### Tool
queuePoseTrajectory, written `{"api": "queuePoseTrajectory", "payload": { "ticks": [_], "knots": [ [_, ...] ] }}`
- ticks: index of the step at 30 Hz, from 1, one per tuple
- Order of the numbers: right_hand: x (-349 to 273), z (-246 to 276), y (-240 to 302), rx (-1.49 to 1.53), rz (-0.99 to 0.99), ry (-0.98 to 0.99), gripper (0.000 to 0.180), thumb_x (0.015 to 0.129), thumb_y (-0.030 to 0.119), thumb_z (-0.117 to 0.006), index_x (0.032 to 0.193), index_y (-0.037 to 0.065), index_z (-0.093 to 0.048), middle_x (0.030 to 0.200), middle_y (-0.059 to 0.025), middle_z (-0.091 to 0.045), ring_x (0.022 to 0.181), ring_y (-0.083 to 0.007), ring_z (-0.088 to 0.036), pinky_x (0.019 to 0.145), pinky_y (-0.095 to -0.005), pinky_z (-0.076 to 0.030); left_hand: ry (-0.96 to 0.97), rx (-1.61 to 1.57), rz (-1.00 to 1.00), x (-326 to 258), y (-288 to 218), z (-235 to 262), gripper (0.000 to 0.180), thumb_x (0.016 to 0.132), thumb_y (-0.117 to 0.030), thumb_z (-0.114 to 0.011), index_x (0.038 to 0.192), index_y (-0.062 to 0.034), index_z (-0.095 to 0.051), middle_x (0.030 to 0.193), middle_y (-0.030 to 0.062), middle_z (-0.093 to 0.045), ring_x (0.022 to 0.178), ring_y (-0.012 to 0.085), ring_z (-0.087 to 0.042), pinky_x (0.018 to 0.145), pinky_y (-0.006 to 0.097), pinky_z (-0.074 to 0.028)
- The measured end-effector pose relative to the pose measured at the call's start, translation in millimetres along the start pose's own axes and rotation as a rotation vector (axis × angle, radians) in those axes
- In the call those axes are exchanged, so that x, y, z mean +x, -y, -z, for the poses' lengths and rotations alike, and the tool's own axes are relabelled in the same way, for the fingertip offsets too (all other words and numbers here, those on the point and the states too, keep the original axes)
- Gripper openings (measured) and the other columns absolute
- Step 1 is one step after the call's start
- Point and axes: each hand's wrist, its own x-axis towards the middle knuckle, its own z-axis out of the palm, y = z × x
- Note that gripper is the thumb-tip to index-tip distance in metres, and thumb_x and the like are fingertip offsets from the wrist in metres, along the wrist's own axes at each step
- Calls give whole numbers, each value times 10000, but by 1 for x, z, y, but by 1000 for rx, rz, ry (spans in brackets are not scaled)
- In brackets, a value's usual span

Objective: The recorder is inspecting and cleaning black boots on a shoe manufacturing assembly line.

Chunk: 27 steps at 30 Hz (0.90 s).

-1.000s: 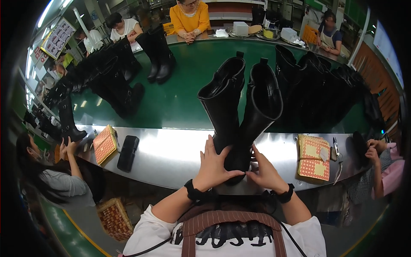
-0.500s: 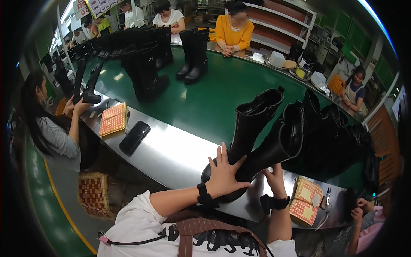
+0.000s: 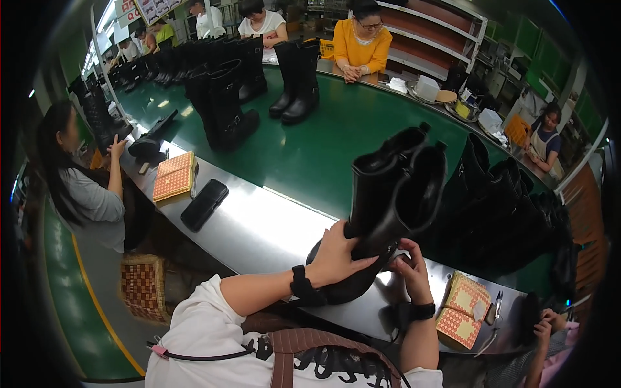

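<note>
At the far left, a co-worker in a grey top (image 3: 90,200) is seen beside dark boots, one of which is laid on its side on the bench (image 3: 252,236), a metal strip edging a green surface. Next come a yellow-and-red patterned pad (image 3: 173,178) and a black rectangular case (image 3: 204,205); beyond them, tall black boots (image 3: 223,107) are stood upright on the green. At centre right, a pair of tall black leather boots (image 3: 414,187) is stood on the metal, shafts upright and close together. The left hand (image 3: 333,255) is clasped round the nearer boot's lower shaft; the fingers of the right hand (image 3: 414,266) are bent at its ankle, beside a small shiny fitting, but whether anything is pinched cannot be told. Work on this boot is judged to be under way, not finished; whether its mate is done cannot be told. Farther right, more black boots (image 3: 479,194) are crowded upright, their state of completion unclear, with a second patterned pad (image 3: 464,307) in front.
</note>
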Motion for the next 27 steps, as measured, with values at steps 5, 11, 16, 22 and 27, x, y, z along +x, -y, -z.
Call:
{"api": "queuePoseTrajectory", "payload": {
  "ticks": [5,11,16,22,27],
  "knots": [
    [3,2,3,26,-33,-55,427,900,56,-657,1298,31,-506,1061,-36,-554,872,-124,-604,807,-291,-541,-46,-737,268,21,23,20,814,851,-281,-791,1348,63,-245,1155,201,-664,1061,235,-656,904,318,-527],
    [5,1,1,-15,-92,-48,360,897,51,-669,1237,13,-554,983,-19,-578,868,-106,-589,816,-258,-516,-203,-285,54,101,68,34,646,867,-332,-754,1283,66,-462,1233,184,-601,1165,282,-574,1013,350,-439],
    [4,6,1,-21,-137,-59,347,889,24,-675,1218,-5,-569,975,-21,-586,883,-101,-585,836,-247,-501,-346,-210,-62,223,118,6,488,826,-404,-753,1106,-7,-702,1263,208,-530,1164,349,-524,1029,408,-424],
    [6,10,1,-67,-242,-60,345,874,43,-713,1196,-1,-598,979,-14,-592,881,-84,-579,810,-224,-488,-415,95,179,382,181,-18,667,749,-612,-725,1110,-51,-732,1266,228,-527,1176,368,-528,1056,423,-410],
    [6,12,2,-162,-271,-29,335,852,51,-745,1163,15,-628,999,-8,-611,876,-66,-572,789,-206,-479,144,276,582,386,243,-76,905,723,-813,-579,1502,-404,-365,1636,192,35,1461,516,-84,1101,741,-91]
  ]
}}
